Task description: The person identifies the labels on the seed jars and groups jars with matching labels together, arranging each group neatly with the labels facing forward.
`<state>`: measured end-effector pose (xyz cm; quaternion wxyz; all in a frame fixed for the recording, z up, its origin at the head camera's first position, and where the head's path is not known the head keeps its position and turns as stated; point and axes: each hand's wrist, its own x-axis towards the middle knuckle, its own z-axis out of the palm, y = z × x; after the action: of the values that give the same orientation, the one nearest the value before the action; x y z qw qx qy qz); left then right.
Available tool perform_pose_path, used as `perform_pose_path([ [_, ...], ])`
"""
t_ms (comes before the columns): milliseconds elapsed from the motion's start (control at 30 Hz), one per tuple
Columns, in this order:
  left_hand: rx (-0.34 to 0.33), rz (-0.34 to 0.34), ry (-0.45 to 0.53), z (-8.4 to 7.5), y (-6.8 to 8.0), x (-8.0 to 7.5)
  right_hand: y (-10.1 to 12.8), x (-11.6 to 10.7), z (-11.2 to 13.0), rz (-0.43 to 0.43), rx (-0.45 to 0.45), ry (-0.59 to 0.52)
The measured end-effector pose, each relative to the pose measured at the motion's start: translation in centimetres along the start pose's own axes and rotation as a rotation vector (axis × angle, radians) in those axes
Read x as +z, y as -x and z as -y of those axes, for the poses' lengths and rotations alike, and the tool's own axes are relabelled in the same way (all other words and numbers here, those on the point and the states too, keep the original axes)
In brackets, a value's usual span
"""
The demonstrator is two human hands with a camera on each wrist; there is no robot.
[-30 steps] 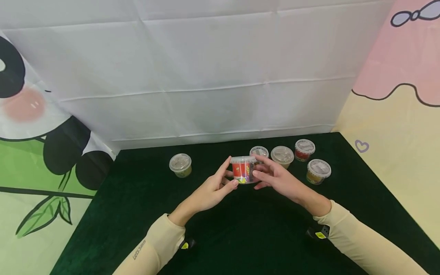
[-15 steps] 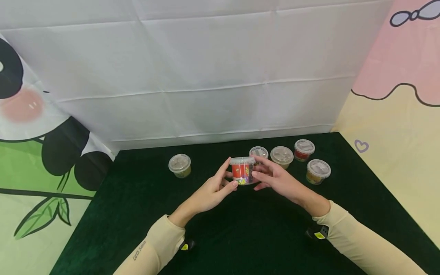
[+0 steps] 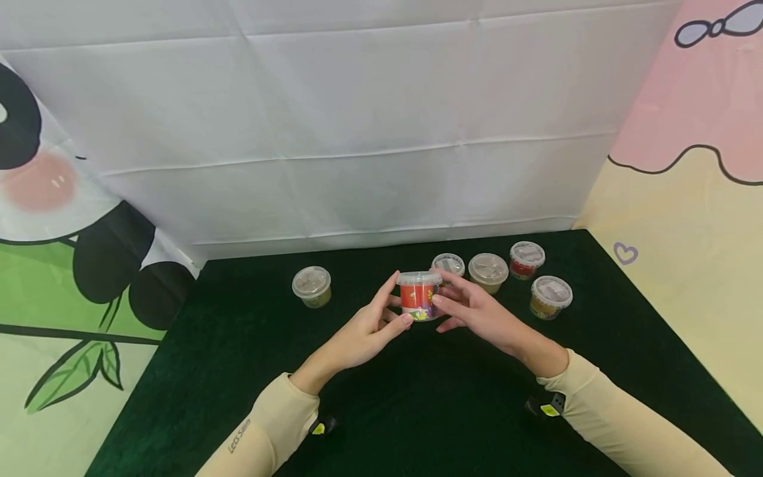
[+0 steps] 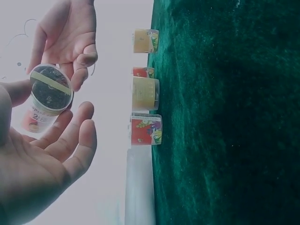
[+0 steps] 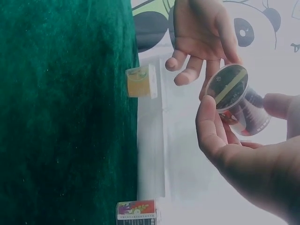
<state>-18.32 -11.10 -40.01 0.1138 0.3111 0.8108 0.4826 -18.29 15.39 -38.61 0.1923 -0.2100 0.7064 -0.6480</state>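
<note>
Above the dark green surface, we see the left hand and right hand both gripping a small red lidded cup, raised off it in front of five other cups.

Layout of cups on the table.
One cup is held above the table between the left hand and right hand. Behind and to the right, four cups are grouped near the backdrop; a lone cup is set well apart to the left.
</note>
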Motion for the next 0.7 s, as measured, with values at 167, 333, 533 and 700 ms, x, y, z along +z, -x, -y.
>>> perform_pose_path([
  [167,0.007,-0.004,0.009,0.08,-0.03,0.03,-0.09,0.32,-0.04,0.005,-0.006,0.002],
  [333,0.013,0.008,0.030,0.11,-0.14,0.14,-0.15,0.53,0.02,0.016,-0.018,0.019],
  [533,0.043,0.001,0.026,0.11,-0.45,0.26,-0.26,0.72,0.13,0.013,-0.024,0.014],
  [700,0.039,0.002,0.025,0.21,-0.34,0.35,-0.33,0.79,0.09,0.007,-0.023,0.012],
])
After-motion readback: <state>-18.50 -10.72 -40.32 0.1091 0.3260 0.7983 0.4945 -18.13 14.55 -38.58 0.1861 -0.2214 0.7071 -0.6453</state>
